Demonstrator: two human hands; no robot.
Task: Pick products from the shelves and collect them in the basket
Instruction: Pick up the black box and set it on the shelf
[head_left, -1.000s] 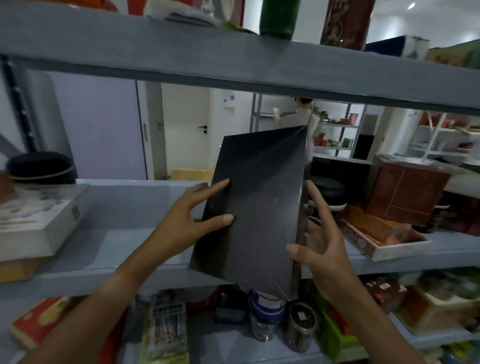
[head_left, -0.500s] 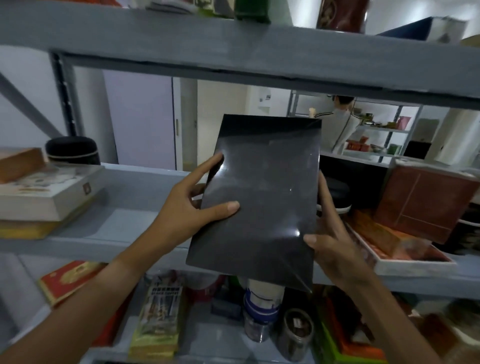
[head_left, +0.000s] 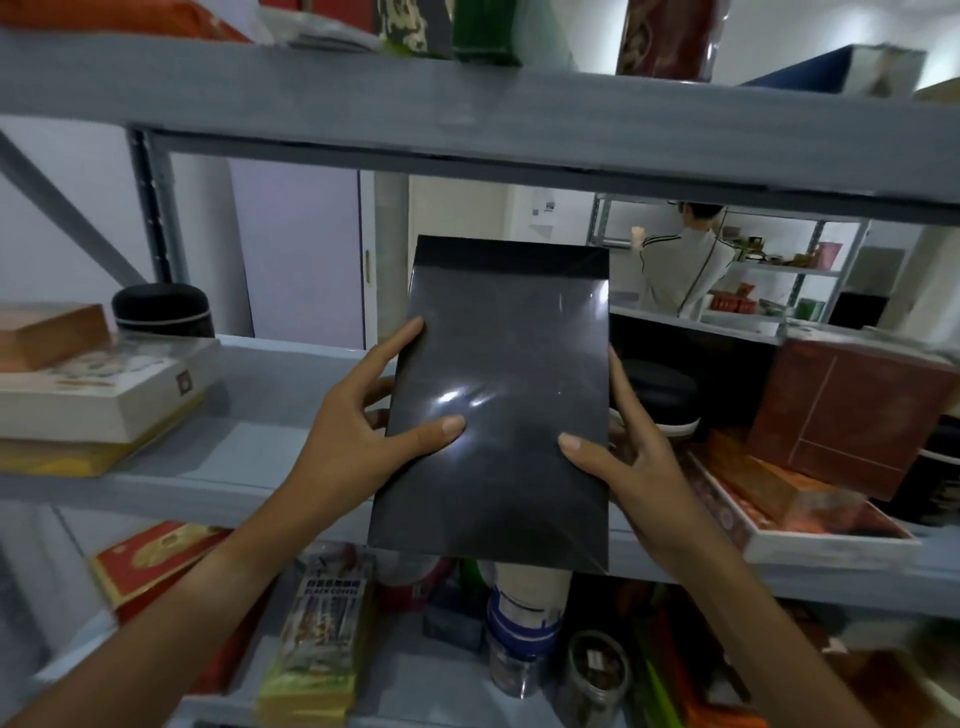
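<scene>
- Black flat box (head_left: 498, 405) held upright in front of the middle shelf (head_left: 260, 374), lifted clear of it, glossy face toward the camera.
- Left hand (head_left: 358, 431) gripping the box's left edge: thumb pressed on the front face, fingers behind.
- Right hand (head_left: 623, 457) gripping the box's right edge: thumb on the front face, fingers wrapped behind.
- Left of the box on the shelf: stacked white carton (head_left: 98, 395) and black round tin (head_left: 163, 312).
- Right of the box: brown box (head_left: 852, 410).
</scene>
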